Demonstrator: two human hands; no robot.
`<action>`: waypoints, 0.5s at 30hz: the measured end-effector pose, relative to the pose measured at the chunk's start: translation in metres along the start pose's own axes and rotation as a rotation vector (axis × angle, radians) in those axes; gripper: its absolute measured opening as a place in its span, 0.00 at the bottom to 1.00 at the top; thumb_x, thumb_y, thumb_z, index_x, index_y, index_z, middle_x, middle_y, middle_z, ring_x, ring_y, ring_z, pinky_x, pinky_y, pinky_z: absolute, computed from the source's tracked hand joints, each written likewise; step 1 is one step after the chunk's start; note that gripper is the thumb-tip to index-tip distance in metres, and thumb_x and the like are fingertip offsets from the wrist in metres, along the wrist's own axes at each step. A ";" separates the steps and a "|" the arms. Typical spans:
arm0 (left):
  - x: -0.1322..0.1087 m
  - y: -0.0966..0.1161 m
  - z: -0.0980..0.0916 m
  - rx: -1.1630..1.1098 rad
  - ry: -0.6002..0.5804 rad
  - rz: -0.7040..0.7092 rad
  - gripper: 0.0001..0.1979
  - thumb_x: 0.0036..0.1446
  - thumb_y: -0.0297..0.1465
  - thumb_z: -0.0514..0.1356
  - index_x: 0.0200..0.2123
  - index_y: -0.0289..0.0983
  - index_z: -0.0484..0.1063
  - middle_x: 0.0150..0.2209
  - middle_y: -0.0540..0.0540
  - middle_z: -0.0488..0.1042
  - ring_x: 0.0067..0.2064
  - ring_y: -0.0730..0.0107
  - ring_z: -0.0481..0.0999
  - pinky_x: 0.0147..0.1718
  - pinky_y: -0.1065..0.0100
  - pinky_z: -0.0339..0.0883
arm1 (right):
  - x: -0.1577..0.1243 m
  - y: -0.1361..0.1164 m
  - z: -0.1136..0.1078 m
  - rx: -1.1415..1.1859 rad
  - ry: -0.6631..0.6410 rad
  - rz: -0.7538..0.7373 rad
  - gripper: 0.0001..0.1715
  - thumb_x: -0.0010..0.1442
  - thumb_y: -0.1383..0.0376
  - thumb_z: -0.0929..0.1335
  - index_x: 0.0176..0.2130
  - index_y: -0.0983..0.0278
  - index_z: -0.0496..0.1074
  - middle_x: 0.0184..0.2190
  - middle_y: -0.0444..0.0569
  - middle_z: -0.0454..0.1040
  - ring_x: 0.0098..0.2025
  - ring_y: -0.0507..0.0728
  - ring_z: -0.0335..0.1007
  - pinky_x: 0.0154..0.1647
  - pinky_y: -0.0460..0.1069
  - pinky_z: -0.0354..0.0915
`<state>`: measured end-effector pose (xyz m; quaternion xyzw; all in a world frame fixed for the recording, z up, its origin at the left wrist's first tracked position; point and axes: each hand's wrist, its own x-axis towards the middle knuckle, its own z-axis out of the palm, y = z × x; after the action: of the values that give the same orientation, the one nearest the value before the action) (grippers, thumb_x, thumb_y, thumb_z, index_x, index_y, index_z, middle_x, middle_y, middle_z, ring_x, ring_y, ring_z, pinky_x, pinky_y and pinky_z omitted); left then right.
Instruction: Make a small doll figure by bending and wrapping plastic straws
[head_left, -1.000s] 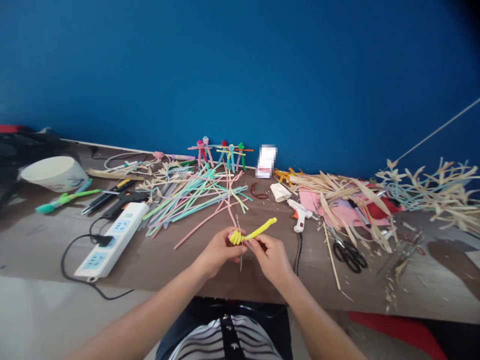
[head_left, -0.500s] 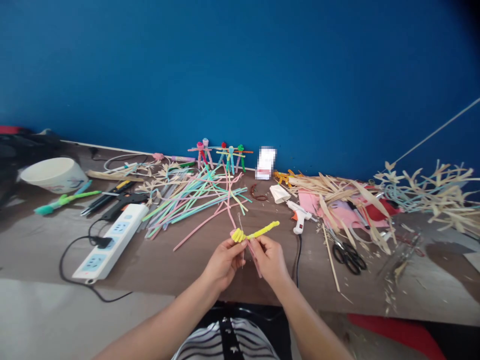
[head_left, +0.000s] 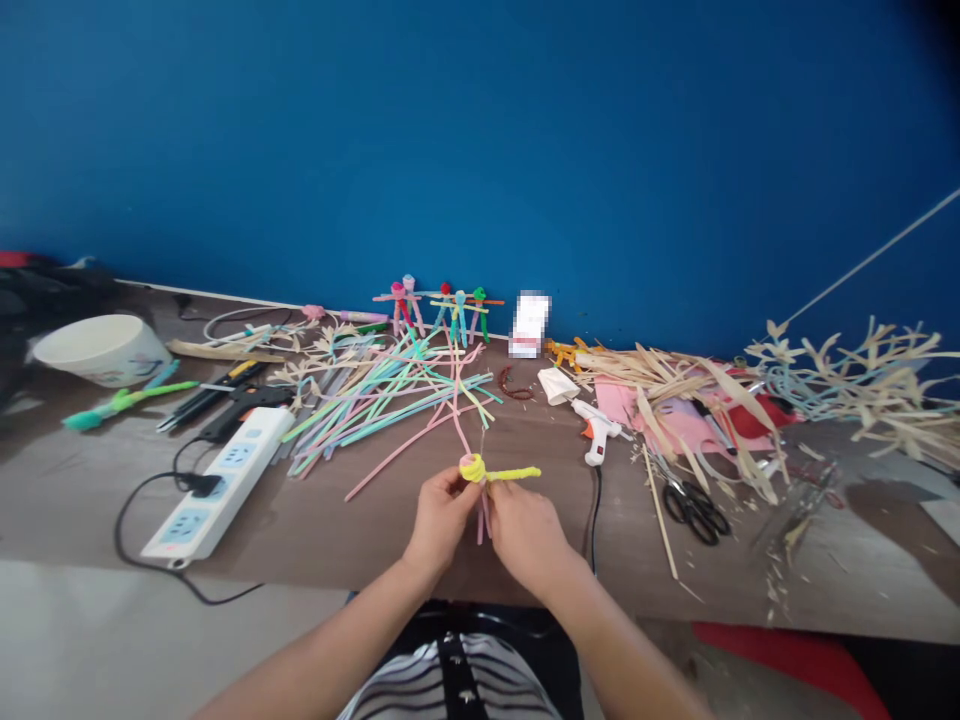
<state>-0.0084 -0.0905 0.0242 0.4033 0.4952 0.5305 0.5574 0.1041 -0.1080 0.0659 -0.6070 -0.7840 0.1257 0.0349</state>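
Over the brown table [head_left: 315, 535], toward its six o'clock edge, my left hand [head_left: 439, 512] and right hand [head_left: 527, 520] both pinch a coiled yellow-and-pink fuzzy pipe-cleaner piece [head_left: 473, 468], its yellow tail [head_left: 519, 473] pointing to three o'clock. A white plastic glue gun [head_left: 600, 430] lies at two.

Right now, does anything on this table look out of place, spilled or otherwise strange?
Yes: pale scraps lie scattered beside the black scissors, like untidied litter. Also, a black cord near the power strip loops over the front edge of the table, where it might snag.
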 end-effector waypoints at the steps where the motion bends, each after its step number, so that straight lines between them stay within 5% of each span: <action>1: 0.001 0.000 -0.002 0.073 -0.012 0.032 0.07 0.44 0.30 0.60 0.27 0.32 0.72 0.24 0.50 0.71 0.27 0.74 0.66 0.28 0.74 0.59 | -0.001 -0.001 -0.004 -0.040 -0.027 -0.020 0.13 0.59 0.69 0.55 0.38 0.65 0.65 0.33 0.52 0.72 0.32 0.56 0.69 0.31 0.48 0.57; 6: 0.004 0.005 -0.009 0.345 -0.062 0.098 0.07 0.44 0.29 0.57 0.22 0.32 0.72 0.19 0.51 0.68 0.24 0.74 0.63 0.25 0.74 0.56 | -0.001 0.005 -0.024 -0.027 -0.041 -0.153 0.13 0.60 0.67 0.55 0.34 0.65 0.66 0.28 0.51 0.73 0.29 0.56 0.69 0.29 0.48 0.55; 15: 0.005 0.033 -0.016 0.063 -0.357 -0.104 0.06 0.41 0.29 0.62 0.24 0.32 0.74 0.22 0.50 0.70 0.25 0.74 0.64 0.26 0.74 0.56 | 0.014 0.028 -0.042 0.562 0.076 -0.150 0.05 0.51 0.67 0.64 0.27 0.64 0.69 0.27 0.44 0.71 0.29 0.50 0.64 0.29 0.43 0.55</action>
<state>-0.0308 -0.0832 0.0527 0.4821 0.4248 0.4054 0.6502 0.1355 -0.0813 0.0978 -0.5183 -0.7591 0.3121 0.2404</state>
